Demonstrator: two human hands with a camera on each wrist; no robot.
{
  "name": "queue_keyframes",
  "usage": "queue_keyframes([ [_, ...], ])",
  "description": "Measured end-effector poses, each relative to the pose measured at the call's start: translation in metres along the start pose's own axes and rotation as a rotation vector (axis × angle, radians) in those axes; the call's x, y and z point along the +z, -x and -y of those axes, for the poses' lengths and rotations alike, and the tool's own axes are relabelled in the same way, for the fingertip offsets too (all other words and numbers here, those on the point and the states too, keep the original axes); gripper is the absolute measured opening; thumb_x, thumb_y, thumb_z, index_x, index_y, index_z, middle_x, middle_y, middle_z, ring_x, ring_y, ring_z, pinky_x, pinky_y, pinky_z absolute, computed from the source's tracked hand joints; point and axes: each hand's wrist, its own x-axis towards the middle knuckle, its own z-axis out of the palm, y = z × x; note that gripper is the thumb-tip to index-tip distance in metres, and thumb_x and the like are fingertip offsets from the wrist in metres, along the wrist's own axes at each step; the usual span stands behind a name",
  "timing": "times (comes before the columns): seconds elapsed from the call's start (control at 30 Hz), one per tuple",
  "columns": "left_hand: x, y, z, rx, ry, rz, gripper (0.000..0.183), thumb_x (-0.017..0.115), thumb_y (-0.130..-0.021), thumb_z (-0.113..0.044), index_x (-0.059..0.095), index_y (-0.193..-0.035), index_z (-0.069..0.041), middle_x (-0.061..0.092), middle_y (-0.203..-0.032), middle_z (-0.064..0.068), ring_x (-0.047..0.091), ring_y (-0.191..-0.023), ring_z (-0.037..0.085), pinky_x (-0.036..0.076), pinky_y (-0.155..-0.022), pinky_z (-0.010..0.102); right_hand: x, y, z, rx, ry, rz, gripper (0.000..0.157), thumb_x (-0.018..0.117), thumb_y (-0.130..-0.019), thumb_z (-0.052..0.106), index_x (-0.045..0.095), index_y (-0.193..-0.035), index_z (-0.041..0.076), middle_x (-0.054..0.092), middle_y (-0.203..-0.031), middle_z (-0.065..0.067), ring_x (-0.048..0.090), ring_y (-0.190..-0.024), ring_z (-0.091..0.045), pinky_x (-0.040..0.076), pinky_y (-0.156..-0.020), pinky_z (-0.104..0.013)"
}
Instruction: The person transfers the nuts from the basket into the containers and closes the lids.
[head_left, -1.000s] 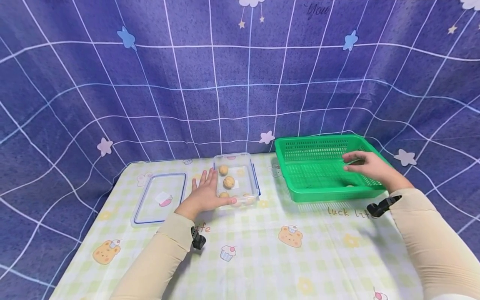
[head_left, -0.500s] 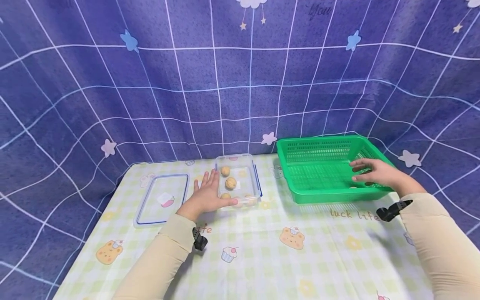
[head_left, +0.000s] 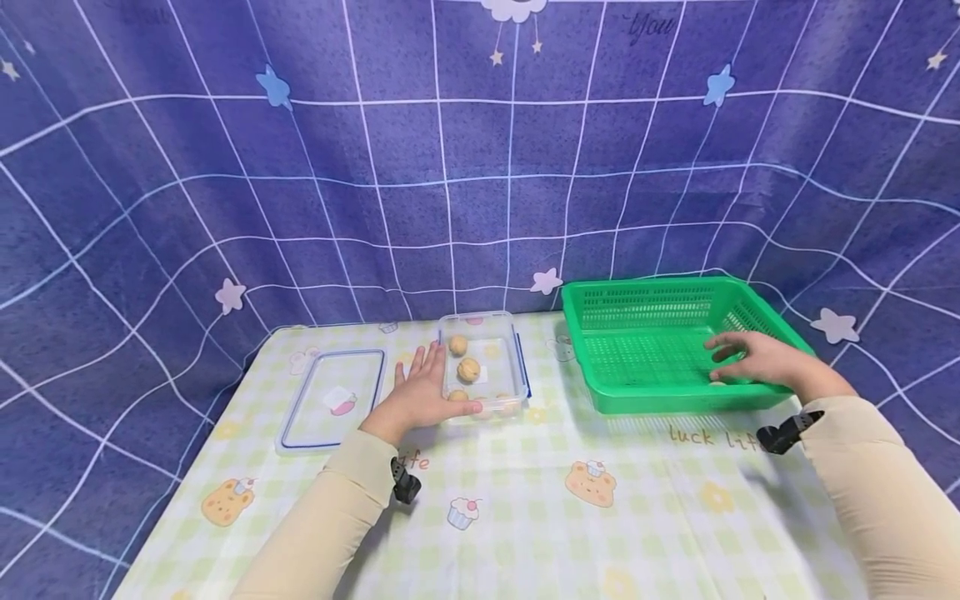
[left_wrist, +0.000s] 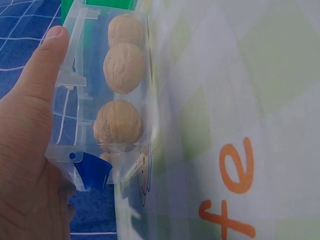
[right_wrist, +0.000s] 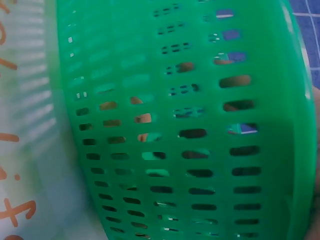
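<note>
My left hand [head_left: 420, 398] rests against the left side and front of a clear plastic box [head_left: 521, 358], fingers spread and thumb along its front rim. Several walnuts [head_left: 468, 369] lie inside the box; in the left wrist view, walnuts [left_wrist: 124, 68] show through its clear wall. My right hand [head_left: 761, 360] is inside a green perforated basket [head_left: 675, 402], thumb and fingers apart and bent downward. Just below the right thumb, a small pale round thing [head_left: 717, 383] peeks over the basket's front rim. In the right wrist view the basket wall [right_wrist: 270, 150] hides most of that hand.
A clear lid [head_left: 315, 408] with a blue seal lies left of the box. A blue latch [left_wrist: 93, 171] hangs from the box's side. Behind the table [head_left: 525, 517] with its checked cloth hangs a blue curtain [head_left: 480, 208].
My right hand has sunk lower into the basket, its thumb now close to the pale round thing. My left hand stays on the box. The head view has shifted slightly.
</note>
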Motion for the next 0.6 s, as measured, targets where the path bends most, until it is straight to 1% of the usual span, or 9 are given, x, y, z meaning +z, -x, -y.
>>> queue_keyframes([
  [0.07,0.001,-0.001,0.000,0.002,-0.006,-0.002,0.134,0.058,-0.075,-0.087,0.001,-0.162,-0.001,-0.006,-0.169,0.013,-0.007,-0.155,0.035,-0.004,-0.119,0.064,0.002,-0.001,-0.001,-0.004,0.013,0.020,0.062,0.078,-0.090,0.023,0.052,-0.137,-0.008,0.061,-0.126,-0.035,0.063,-0.112,-0.047,0.056,-0.082,-0.040],
  [0.13,0.001,-0.001,0.001,0.001,-0.004,-0.002,0.134,0.058,-0.075,-0.087,0.001,-0.162,-0.001,-0.006,-0.169,0.013,-0.006,-0.155,0.036,-0.005,-0.119,0.064,0.003,-0.002,-0.001,-0.001,0.019,0.048,0.062,0.079,-0.089,0.023,0.052,-0.135,-0.009,0.062,-0.124,-0.035,0.063,-0.111,-0.049,0.057,-0.084,-0.044],
  [0.23,0.001,-0.001,0.003,-0.007,0.007,0.000,0.133,0.059,-0.076,-0.085,0.001,-0.162,-0.001,-0.005,-0.169,0.014,-0.007,-0.155,0.036,-0.008,-0.119,0.063,0.005,-0.005,-0.001,0.012,0.039,0.092,0.062,0.079,-0.089,0.024,0.054,-0.133,-0.012,0.065,-0.119,-0.034,0.063,-0.109,-0.048,0.057,-0.086,-0.050],
  [0.3,0.000,-0.001,0.003,-0.004,0.019,0.000,0.133,0.061,-0.077,-0.084,0.000,-0.161,-0.001,-0.004,-0.169,0.015,-0.008,-0.155,0.035,-0.010,-0.119,0.063,0.007,-0.007,-0.002,0.027,0.053,0.119,0.060,0.078,-0.090,0.025,0.056,-0.131,-0.012,0.066,-0.116,-0.033,0.064,-0.108,-0.047,0.057,-0.085,-0.051],
  [0.47,-0.001,0.001,0.002,0.001,0.026,0.003,0.136,0.058,-0.074,-0.088,-0.001,-0.161,-0.002,-0.003,-0.169,0.015,-0.010,-0.155,0.033,-0.008,-0.119,0.064,0.012,-0.008,-0.008,0.048,0.051,0.142,0.054,0.077,-0.091,0.025,0.061,-0.127,-0.011,0.067,-0.116,-0.029,0.065,-0.107,-0.042,0.058,-0.082,-0.046],
  [0.6,-0.001,0.001,0.002,0.003,0.028,-0.001,0.138,0.057,-0.072,-0.090,0.001,-0.162,-0.002,-0.002,-0.170,0.014,-0.010,-0.155,0.032,-0.008,-0.118,0.064,0.012,-0.008,-0.010,0.043,0.041,0.149,0.046,0.076,-0.091,0.022,0.065,-0.122,-0.009,0.069,-0.116,-0.025,0.066,-0.106,-0.037,0.057,-0.080,-0.039],
])
